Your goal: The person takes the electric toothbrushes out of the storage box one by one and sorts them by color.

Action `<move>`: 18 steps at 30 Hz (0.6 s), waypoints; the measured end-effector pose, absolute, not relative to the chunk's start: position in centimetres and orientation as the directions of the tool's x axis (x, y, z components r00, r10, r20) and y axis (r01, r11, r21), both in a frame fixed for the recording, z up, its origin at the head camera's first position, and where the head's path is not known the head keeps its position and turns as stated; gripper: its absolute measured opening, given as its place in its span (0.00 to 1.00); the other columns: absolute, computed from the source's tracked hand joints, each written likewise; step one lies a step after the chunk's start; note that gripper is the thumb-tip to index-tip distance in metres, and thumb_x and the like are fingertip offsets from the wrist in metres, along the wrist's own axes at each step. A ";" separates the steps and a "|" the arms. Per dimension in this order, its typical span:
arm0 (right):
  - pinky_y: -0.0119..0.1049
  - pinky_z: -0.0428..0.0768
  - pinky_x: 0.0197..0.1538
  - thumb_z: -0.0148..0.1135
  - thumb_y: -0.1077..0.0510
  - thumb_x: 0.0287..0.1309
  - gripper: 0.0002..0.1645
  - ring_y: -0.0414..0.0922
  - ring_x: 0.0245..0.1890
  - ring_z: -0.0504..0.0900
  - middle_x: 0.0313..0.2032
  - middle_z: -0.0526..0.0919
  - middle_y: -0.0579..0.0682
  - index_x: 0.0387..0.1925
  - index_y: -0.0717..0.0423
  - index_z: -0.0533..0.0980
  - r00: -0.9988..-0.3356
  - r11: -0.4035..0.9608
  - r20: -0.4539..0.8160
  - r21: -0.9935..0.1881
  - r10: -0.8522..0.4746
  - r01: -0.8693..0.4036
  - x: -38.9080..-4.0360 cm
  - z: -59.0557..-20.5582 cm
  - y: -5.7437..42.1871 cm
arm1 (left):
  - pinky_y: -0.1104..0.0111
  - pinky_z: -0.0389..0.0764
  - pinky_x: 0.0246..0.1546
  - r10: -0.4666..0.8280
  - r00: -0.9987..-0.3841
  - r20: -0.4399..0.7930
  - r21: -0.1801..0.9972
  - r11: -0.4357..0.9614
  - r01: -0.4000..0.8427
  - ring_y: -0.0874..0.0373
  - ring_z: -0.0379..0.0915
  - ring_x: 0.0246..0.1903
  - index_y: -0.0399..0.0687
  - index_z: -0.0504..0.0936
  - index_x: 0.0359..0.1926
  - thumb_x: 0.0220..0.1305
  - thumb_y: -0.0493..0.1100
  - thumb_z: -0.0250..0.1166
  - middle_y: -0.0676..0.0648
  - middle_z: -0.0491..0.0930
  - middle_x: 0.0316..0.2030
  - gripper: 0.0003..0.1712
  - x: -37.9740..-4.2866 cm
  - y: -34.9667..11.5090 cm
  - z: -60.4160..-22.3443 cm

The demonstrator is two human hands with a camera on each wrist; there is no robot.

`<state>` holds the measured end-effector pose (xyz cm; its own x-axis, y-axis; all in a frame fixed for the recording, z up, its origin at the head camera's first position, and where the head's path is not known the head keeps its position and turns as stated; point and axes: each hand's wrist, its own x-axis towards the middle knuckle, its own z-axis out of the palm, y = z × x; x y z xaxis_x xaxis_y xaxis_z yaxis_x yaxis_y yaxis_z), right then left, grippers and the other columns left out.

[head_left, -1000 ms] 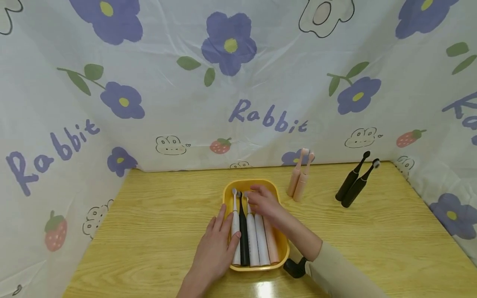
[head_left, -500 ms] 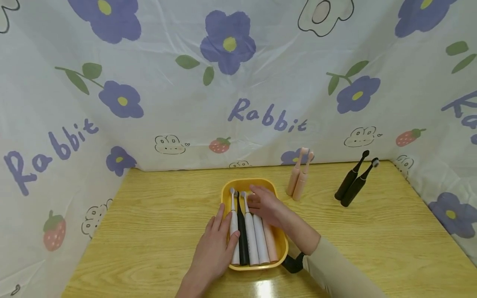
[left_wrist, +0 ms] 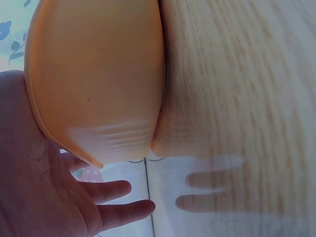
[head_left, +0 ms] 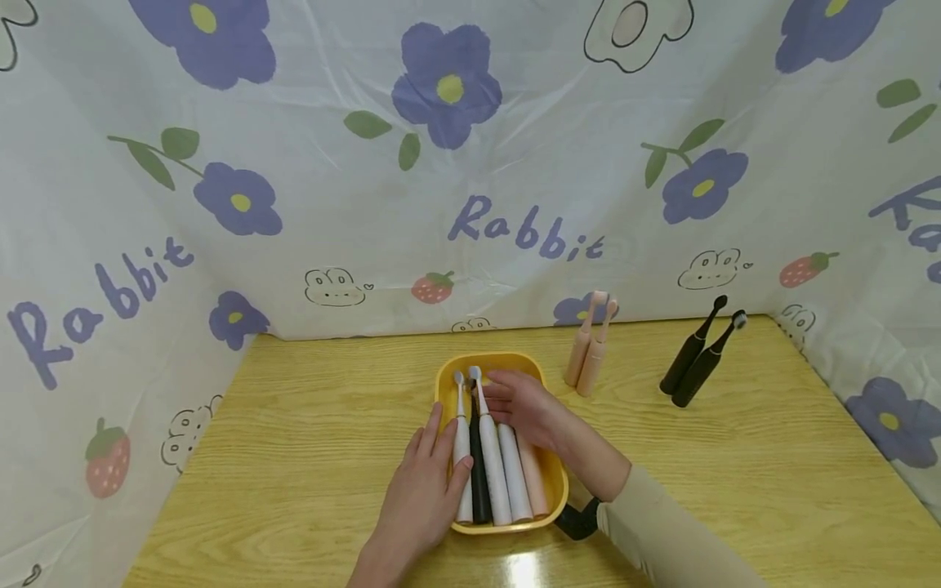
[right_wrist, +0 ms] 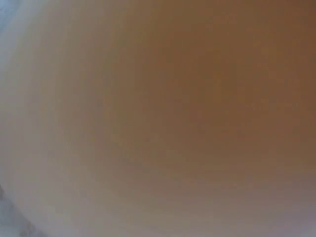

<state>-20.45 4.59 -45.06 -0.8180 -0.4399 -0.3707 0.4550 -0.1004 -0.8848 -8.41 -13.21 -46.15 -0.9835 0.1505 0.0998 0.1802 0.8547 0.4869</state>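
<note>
In the head view a yellow tray (head_left: 448,359) holds several electric toothbrushes side by side: a white toothbrush (head_left: 461,445) at the left, a black toothbrush (head_left: 479,482), a middle white toothbrush (head_left: 495,469), then a pale white one (head_left: 515,474) and a pink one (head_left: 532,482). My left hand (head_left: 425,482) lies over the tray's left rim, fingers extended; the left wrist view shows that hand beside the tray's outer wall (left_wrist: 98,74). My right hand (head_left: 525,408) reaches in from the right, its loosely bent fingers against the middle white toothbrush's neck. It hides the heads of the two rightmost ones.
Two pink toothbrushes (head_left: 590,355) stand upright behind the tray's right side. Two black toothbrushes (head_left: 698,367) stand further right. A patterned cloth (head_left: 367,188) hangs behind the wooden table (head_left: 309,449). The right wrist view is a close brownish blur.
The middle white toothbrush's head has shifted left, now partly covering the black one's head. My right fingers moved slightly along with it; my left hand stays put.
</note>
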 end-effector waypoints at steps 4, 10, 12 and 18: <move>0.42 0.77 0.57 0.47 0.53 0.78 0.30 0.53 0.53 0.80 0.58 0.78 0.62 0.70 0.69 0.63 -0.802 -0.103 -0.361 -0.883 -0.476 0.458 -20.1 -44.8 4.9 | 0.37 0.73 0.57 0.148 -0.983 0.108 0.476 0.860 0.182 0.30 0.59 0.70 0.41 0.68 0.75 0.79 0.53 0.54 0.41 0.49 0.80 0.32 -8.4 -13.2 -46.3; 0.39 0.80 0.49 0.46 0.58 0.80 0.28 0.47 0.48 0.83 0.51 0.81 0.58 0.71 0.70 0.58 -0.781 -0.047 -0.316 -0.914 -0.539 0.403 -19.0 -43.9 5.9 | 0.38 0.74 0.58 0.140 -0.985 0.099 0.473 0.865 0.170 0.30 0.59 0.70 0.42 0.68 0.75 0.79 0.54 0.55 0.42 0.48 0.80 0.32 -8.3 -13.1 -46.3; 0.40 0.81 0.48 0.46 0.59 0.79 0.27 0.46 0.48 0.84 0.50 0.81 0.58 0.71 0.70 0.59 -0.776 -0.020 -0.300 -0.928 -0.555 0.373 -18.6 -43.7 6.4 | 0.38 0.74 0.57 0.144 -0.984 0.101 0.469 0.866 0.175 0.29 0.60 0.70 0.41 0.68 0.75 0.79 0.54 0.55 0.42 0.49 0.80 0.32 -8.4 -13.1 -46.2; 0.43 0.84 0.47 0.48 0.62 0.78 0.25 0.47 0.47 0.84 0.48 0.83 0.54 0.68 0.72 0.61 -0.721 0.050 -0.266 -0.951 -0.640 0.306 -17.2 -43.5 7.6 | 0.37 0.75 0.55 0.143 -0.986 0.086 0.454 0.875 0.167 0.29 0.60 0.70 0.41 0.68 0.75 0.78 0.54 0.56 0.42 0.48 0.80 0.33 -8.4 -13.1 -46.0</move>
